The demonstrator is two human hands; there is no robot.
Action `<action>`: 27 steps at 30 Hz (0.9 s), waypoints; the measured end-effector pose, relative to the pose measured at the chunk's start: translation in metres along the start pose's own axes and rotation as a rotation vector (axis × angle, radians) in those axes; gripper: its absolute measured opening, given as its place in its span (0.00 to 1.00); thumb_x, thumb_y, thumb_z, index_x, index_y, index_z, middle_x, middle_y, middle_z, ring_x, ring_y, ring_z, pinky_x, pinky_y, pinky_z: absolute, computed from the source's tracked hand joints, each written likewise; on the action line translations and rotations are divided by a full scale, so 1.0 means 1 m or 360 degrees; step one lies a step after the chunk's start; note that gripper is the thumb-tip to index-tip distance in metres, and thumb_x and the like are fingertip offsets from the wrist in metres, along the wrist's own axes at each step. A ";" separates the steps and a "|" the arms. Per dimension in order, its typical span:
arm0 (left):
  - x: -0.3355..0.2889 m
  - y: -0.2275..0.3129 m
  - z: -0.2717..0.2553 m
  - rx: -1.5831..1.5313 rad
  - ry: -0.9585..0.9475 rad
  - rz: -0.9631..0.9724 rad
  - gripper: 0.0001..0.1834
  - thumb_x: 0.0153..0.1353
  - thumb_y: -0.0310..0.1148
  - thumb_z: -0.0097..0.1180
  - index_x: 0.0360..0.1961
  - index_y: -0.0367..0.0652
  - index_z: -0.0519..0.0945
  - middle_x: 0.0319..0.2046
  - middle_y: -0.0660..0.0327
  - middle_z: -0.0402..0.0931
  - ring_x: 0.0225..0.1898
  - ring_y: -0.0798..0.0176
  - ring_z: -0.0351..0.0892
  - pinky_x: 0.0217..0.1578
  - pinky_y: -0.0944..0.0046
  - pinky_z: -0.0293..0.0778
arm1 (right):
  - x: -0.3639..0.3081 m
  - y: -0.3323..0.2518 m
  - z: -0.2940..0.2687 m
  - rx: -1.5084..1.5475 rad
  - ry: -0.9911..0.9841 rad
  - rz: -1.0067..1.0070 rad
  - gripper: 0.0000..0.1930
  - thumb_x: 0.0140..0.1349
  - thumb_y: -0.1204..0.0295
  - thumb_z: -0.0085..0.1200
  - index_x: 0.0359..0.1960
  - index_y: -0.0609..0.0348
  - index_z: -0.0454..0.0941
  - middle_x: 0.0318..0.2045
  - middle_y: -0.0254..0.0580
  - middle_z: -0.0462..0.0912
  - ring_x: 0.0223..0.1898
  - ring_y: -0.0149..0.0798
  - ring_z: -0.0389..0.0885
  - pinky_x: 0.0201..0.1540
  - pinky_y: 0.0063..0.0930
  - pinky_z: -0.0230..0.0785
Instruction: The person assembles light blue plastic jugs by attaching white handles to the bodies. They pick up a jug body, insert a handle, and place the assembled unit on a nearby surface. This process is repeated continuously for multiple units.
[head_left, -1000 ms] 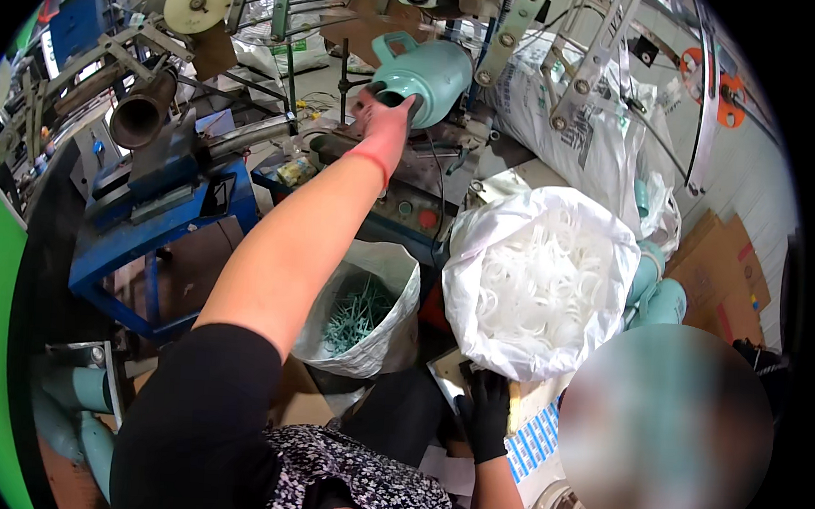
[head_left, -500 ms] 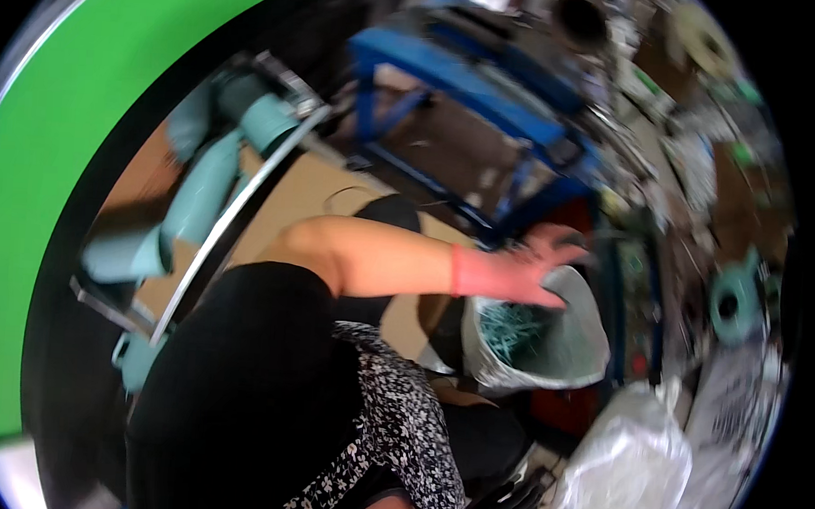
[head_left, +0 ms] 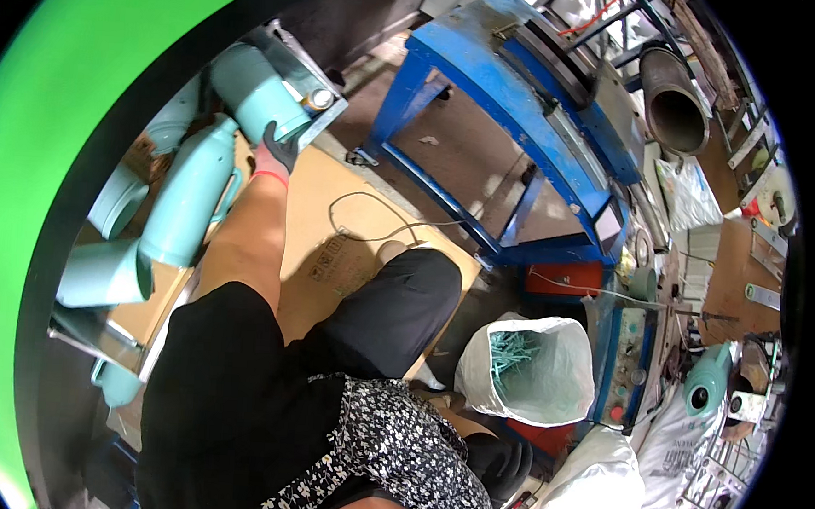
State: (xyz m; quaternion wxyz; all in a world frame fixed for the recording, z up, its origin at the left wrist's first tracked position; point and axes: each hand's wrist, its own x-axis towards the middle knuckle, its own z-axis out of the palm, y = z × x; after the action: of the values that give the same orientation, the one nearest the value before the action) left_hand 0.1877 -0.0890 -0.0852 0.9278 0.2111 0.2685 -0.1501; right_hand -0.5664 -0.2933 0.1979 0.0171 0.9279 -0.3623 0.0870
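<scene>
My left hand (head_left: 276, 152), in a pink glove with dark fingers, reaches to the upper left. Its fingers close on the lower rim of a teal plastic flask shell (head_left: 250, 85), which lies tilted in a metal-edged tray (head_left: 298, 64). Beside it rests a longer teal flask body (head_left: 189, 192) with a side handle. More teal shells (head_left: 102, 271) lie along the tray. A small can-like object (head_left: 318, 100) sits by the held shell's end. My right hand does not show.
A white bag (head_left: 550, 354) with teal plastic strips stands open right of my knee. Beyond is a blue metal bench (head_left: 490, 84). Flat cardboard (head_left: 337, 186) with a loose cable lies ahead. A button panel (head_left: 625, 358), full white sacks (head_left: 598, 486) and a teal flask (head_left: 707, 385) are at right.
My left hand has swung from above the white bag back to the upper left and now grips a teal shell. The view has shifted and sharpened.
</scene>
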 end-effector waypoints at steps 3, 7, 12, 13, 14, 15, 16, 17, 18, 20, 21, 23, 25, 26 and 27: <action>-0.001 -0.042 0.024 -0.0020 0.0141 0.0212 0.27 0.59 0.51 0.50 0.59 0.59 0.69 0.60 0.62 0.61 0.62 0.54 0.57 0.59 0.53 0.59 | 0.005 -0.010 -0.026 -0.0050 -0.0070 0.0080 0.18 0.62 0.73 0.50 0.54 0.66 0.70 0.56 0.61 0.70 0.57 0.60 0.69 0.58 0.48 0.63; 0.010 0.020 0.047 0.1446 -0.0437 0.1368 0.28 0.57 0.50 0.55 0.56 0.51 0.70 0.45 0.59 0.73 0.52 0.54 0.70 0.57 0.44 0.61 | 0.009 -0.012 -0.030 -0.0067 0.0032 0.0032 0.19 0.61 0.75 0.51 0.54 0.64 0.71 0.56 0.60 0.70 0.57 0.60 0.69 0.59 0.47 0.63; -0.035 0.059 0.110 0.2975 0.0466 0.2172 0.25 0.57 0.46 0.55 0.52 0.43 0.73 0.37 0.59 0.82 0.43 0.52 0.79 0.57 0.43 0.62 | 0.017 -0.015 -0.017 -0.0005 0.0058 0.0091 0.19 0.60 0.76 0.51 0.54 0.62 0.71 0.55 0.61 0.70 0.57 0.60 0.70 0.57 0.47 0.64; -0.036 0.061 0.122 0.3097 0.0524 0.2234 0.27 0.56 0.46 0.56 0.54 0.43 0.72 0.40 0.56 0.81 0.45 0.50 0.78 0.57 0.45 0.63 | 0.022 -0.019 -0.018 0.0021 0.0076 0.0096 0.19 0.60 0.76 0.51 0.54 0.62 0.72 0.55 0.61 0.70 0.56 0.60 0.70 0.57 0.47 0.65; -0.029 0.069 0.123 0.3162 0.0471 0.2293 0.29 0.55 0.46 0.57 0.55 0.43 0.71 0.42 0.53 0.79 0.46 0.49 0.77 0.56 0.48 0.65 | 0.029 -0.028 -0.020 0.0114 0.0099 0.0103 0.17 0.58 0.77 0.51 0.51 0.62 0.73 0.54 0.61 0.71 0.56 0.60 0.70 0.57 0.46 0.65; -0.014 0.078 0.112 0.3226 0.0403 0.2349 0.31 0.54 0.46 0.58 0.57 0.44 0.71 0.45 0.50 0.78 0.48 0.47 0.76 0.56 0.50 0.67 | 0.033 -0.027 -0.022 0.0109 0.0071 0.0067 0.17 0.58 0.77 0.52 0.50 0.62 0.73 0.54 0.61 0.72 0.56 0.59 0.71 0.57 0.46 0.65; 0.006 0.091 0.104 0.3231 0.0257 0.2421 0.33 0.53 0.46 0.59 0.59 0.44 0.70 0.48 0.47 0.76 0.50 0.46 0.76 0.56 0.53 0.68 | 0.036 -0.025 -0.021 0.0110 0.0051 0.0042 0.16 0.57 0.77 0.52 0.49 0.62 0.74 0.53 0.61 0.72 0.55 0.59 0.71 0.57 0.46 0.65; 0.018 0.112 0.098 0.3139 0.0154 0.2403 0.35 0.52 0.45 0.60 0.60 0.44 0.69 0.50 0.44 0.75 0.52 0.44 0.75 0.55 0.55 0.70 | 0.041 -0.023 -0.016 0.0130 0.0025 0.0012 0.16 0.57 0.77 0.52 0.48 0.62 0.74 0.53 0.61 0.72 0.55 0.59 0.71 0.57 0.46 0.66; 0.018 0.109 0.099 0.2678 -0.0022 0.1988 0.37 0.51 0.44 0.60 0.62 0.44 0.67 0.50 0.43 0.74 0.52 0.45 0.75 0.52 0.54 0.72 | 0.037 -0.020 -0.020 0.0153 0.0023 0.0089 0.14 0.58 0.75 0.52 0.47 0.63 0.74 0.51 0.60 0.73 0.54 0.59 0.72 0.57 0.46 0.65; -0.026 0.056 0.125 0.2732 0.0056 0.1698 0.30 0.56 0.42 0.58 0.58 0.43 0.70 0.48 0.50 0.76 0.49 0.52 0.76 0.50 0.60 0.72 | 0.016 -0.013 -0.028 0.0079 0.0096 0.0199 0.14 0.59 0.75 0.52 0.47 0.63 0.74 0.51 0.60 0.73 0.54 0.59 0.72 0.57 0.47 0.65; -0.034 0.062 0.126 0.2432 0.0003 0.1579 0.26 0.58 0.41 0.57 0.56 0.42 0.72 0.46 0.53 0.76 0.47 0.55 0.76 0.48 0.62 0.71 | 0.014 -0.007 -0.025 0.0101 0.0112 0.0188 0.13 0.60 0.74 0.52 0.47 0.63 0.74 0.51 0.60 0.73 0.54 0.59 0.72 0.57 0.47 0.65; -0.050 0.084 0.113 0.1845 -0.0052 0.1347 0.20 0.63 0.39 0.53 0.52 0.39 0.75 0.42 0.59 0.77 0.43 0.60 0.75 0.45 0.65 0.69 | 0.021 -0.002 -0.018 0.0139 0.0055 0.0168 0.15 0.61 0.75 0.51 0.50 0.64 0.73 0.54 0.60 0.72 0.56 0.59 0.70 0.58 0.46 0.63; -0.110 0.079 0.129 0.1405 -0.0180 0.1175 0.17 0.65 0.37 0.52 0.50 0.38 0.77 0.43 0.58 0.77 0.44 0.61 0.75 0.48 0.64 0.68 | 0.029 -0.019 -0.024 0.0140 -0.0019 0.0229 0.18 0.61 0.77 0.50 0.54 0.64 0.71 0.57 0.60 0.70 0.59 0.59 0.68 0.60 0.44 0.61; -0.178 0.062 0.139 0.1262 -0.0278 0.1101 0.17 0.64 0.35 0.52 0.51 0.37 0.77 0.46 0.55 0.78 0.47 0.58 0.75 0.52 0.62 0.67 | 0.028 -0.031 -0.029 0.0216 0.0023 0.0235 0.18 0.60 0.77 0.51 0.53 0.64 0.72 0.56 0.60 0.70 0.58 0.59 0.68 0.59 0.45 0.62; -0.221 0.069 0.130 0.1729 -0.0310 0.1370 0.18 0.64 0.38 0.53 0.49 0.36 0.77 0.43 0.55 0.77 0.44 0.60 0.74 0.50 0.62 0.68 | 0.035 -0.044 -0.030 0.0313 0.0078 0.0209 0.18 0.59 0.77 0.53 0.52 0.64 0.72 0.55 0.60 0.71 0.57 0.59 0.69 0.59 0.45 0.63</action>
State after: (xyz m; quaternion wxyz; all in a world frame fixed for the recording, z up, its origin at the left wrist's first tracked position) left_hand 0.0921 -0.0545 0.1604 0.6878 0.7181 -0.0365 0.0997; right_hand -0.5161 -0.2812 0.2353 -0.0709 0.8969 -0.4115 0.1456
